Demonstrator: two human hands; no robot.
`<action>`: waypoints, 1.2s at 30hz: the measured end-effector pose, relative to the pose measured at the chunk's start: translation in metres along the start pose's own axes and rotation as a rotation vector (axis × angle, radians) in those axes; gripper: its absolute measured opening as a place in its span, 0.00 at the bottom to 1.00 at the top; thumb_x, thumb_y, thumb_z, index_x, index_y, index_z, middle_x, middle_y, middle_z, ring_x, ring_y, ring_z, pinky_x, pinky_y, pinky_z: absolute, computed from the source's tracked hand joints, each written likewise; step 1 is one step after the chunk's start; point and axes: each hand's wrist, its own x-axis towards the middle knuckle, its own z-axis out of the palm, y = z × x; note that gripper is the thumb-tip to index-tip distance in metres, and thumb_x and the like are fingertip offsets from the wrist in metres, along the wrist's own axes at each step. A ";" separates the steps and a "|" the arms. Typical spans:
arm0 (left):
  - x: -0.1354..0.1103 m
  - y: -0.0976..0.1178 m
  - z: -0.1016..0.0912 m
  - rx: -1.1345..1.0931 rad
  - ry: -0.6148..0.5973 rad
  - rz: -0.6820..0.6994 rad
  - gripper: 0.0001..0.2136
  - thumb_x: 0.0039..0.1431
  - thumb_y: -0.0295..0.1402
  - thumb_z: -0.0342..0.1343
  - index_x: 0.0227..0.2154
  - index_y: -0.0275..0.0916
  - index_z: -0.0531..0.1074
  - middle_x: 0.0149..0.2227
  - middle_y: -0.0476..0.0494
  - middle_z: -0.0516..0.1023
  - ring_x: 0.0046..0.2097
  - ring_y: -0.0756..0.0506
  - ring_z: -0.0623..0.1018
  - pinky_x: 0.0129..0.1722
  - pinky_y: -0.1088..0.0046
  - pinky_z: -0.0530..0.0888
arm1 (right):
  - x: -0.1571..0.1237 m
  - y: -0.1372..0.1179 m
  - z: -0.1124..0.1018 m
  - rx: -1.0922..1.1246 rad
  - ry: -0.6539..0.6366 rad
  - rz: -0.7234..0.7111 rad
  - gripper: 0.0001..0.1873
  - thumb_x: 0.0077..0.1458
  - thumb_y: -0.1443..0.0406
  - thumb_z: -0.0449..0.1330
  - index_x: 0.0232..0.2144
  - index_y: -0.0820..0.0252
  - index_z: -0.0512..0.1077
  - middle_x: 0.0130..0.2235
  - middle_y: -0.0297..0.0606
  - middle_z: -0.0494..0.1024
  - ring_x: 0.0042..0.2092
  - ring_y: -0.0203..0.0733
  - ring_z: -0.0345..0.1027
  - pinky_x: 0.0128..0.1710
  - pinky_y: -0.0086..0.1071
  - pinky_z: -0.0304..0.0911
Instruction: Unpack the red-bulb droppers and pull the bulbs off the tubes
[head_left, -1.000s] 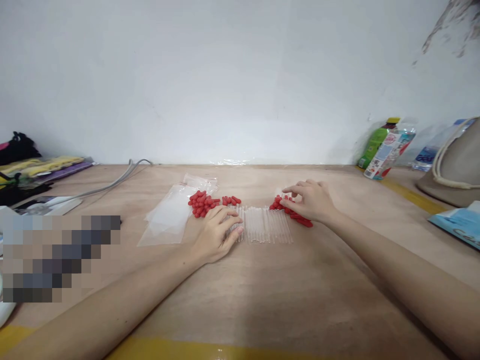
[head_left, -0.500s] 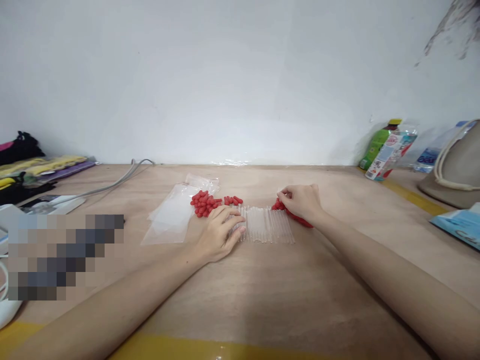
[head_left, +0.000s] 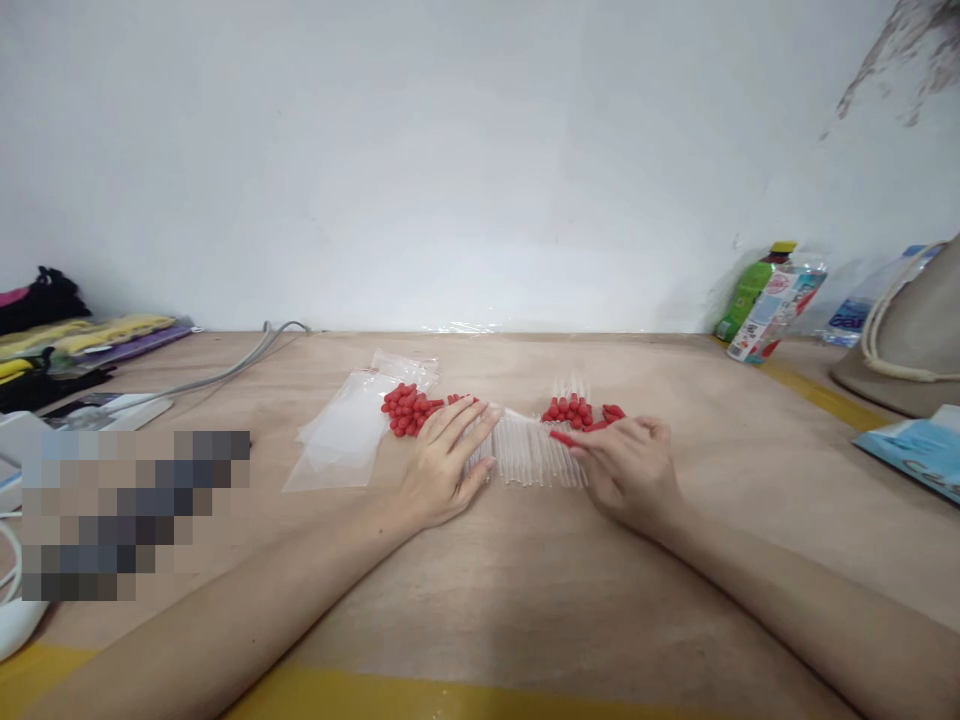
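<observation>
My left hand lies over the left end of a row of thin clear tubes, fingers stretched and thumb apart. One clear tube slants from beside its fingertips toward my right hand; whether the fingers grip it I cannot tell. My right hand, at the right end of the row, pinches a small red rubber bulb that points left. Beyond it, several tubes with red bulbs on their near ends lie together, beside loose red bulbs. Another pile of red bulbs is left of my left hand.
Clear plastic bags lie left of the bulb pile. A grey cable and packed cloth items are far left. At right stand a green bottle, a carton, a hat and a blue packet.
My right hand has come back toward me from the tubes with bulbs, uncovering them, and now holds a red bulb. My left fingers have straightened, and a tube now slants from them.
</observation>
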 end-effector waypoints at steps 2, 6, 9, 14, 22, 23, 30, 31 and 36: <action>0.001 0.003 0.000 0.035 -0.008 0.058 0.21 0.57 0.33 0.50 0.54 0.38 0.59 0.56 0.37 0.63 0.59 0.40 0.59 0.55 0.56 0.60 | -0.007 -0.009 0.002 0.029 -0.036 -0.099 0.04 0.53 0.68 0.56 0.31 0.58 0.70 0.27 0.33 0.76 0.30 0.35 0.65 0.39 0.35 0.51; 0.002 0.007 -0.002 0.079 -0.013 0.177 0.13 0.57 0.32 0.52 0.45 0.41 0.69 0.53 0.39 0.68 0.57 0.40 0.63 0.54 0.55 0.61 | -0.006 -0.017 0.007 0.099 -0.041 -0.190 0.04 0.53 0.70 0.54 0.31 0.59 0.68 0.27 0.32 0.75 0.29 0.35 0.63 0.37 0.35 0.52; 0.002 0.009 -0.002 0.079 0.005 0.222 0.08 0.57 0.31 0.53 0.39 0.39 0.72 0.47 0.41 0.74 0.53 0.41 0.69 0.53 0.56 0.63 | -0.003 -0.016 0.008 0.131 -0.059 -0.211 0.05 0.53 0.71 0.53 0.32 0.59 0.68 0.27 0.33 0.75 0.29 0.35 0.62 0.36 0.34 0.53; 0.003 0.013 0.003 0.062 0.030 0.266 0.05 0.56 0.27 0.52 0.35 0.35 0.72 0.41 0.42 0.77 0.47 0.44 0.74 0.50 0.60 0.68 | -0.001 -0.017 0.011 0.059 -0.093 -0.168 0.10 0.52 0.64 0.57 0.38 0.60 0.69 0.36 0.40 0.76 0.37 0.41 0.66 0.40 0.38 0.54; 0.004 0.018 0.006 0.055 0.042 0.294 0.06 0.57 0.28 0.51 0.35 0.34 0.71 0.40 0.42 0.78 0.46 0.45 0.75 0.50 0.63 0.70 | 0.000 -0.024 0.024 0.083 -0.104 -0.247 0.11 0.54 0.65 0.57 0.41 0.57 0.71 0.36 0.36 0.78 0.39 0.38 0.69 0.49 0.41 0.55; 0.004 0.019 0.006 0.042 0.033 0.297 0.06 0.57 0.28 0.51 0.35 0.34 0.71 0.40 0.41 0.78 0.46 0.45 0.75 0.50 0.63 0.70 | 0.000 -0.023 0.026 0.094 -0.102 -0.256 0.10 0.54 0.66 0.56 0.40 0.57 0.71 0.34 0.35 0.78 0.37 0.37 0.69 0.48 0.41 0.56; 0.001 0.017 0.007 -0.086 0.011 0.280 0.07 0.58 0.26 0.48 0.37 0.33 0.70 0.40 0.39 0.77 0.46 0.47 0.75 0.51 0.66 0.71 | -0.003 -0.018 0.029 0.142 -0.062 -0.363 0.08 0.54 0.68 0.56 0.38 0.61 0.72 0.33 0.37 0.78 0.36 0.37 0.70 0.44 0.34 0.66; 0.000 0.017 0.007 -0.103 0.008 0.277 0.07 0.58 0.25 0.48 0.37 0.32 0.70 0.40 0.39 0.77 0.46 0.47 0.75 0.51 0.67 0.71 | -0.004 -0.018 0.029 0.144 -0.058 -0.374 0.08 0.54 0.68 0.56 0.38 0.60 0.72 0.33 0.37 0.77 0.36 0.36 0.70 0.44 0.34 0.66; -0.002 0.017 0.007 -0.156 -0.006 0.277 0.06 0.57 0.24 0.49 0.36 0.32 0.69 0.39 0.40 0.77 0.45 0.47 0.75 0.52 0.68 0.70 | -0.005 -0.017 0.028 0.139 -0.061 -0.410 0.09 0.54 0.69 0.56 0.39 0.62 0.71 0.35 0.37 0.78 0.38 0.36 0.71 0.48 0.34 0.66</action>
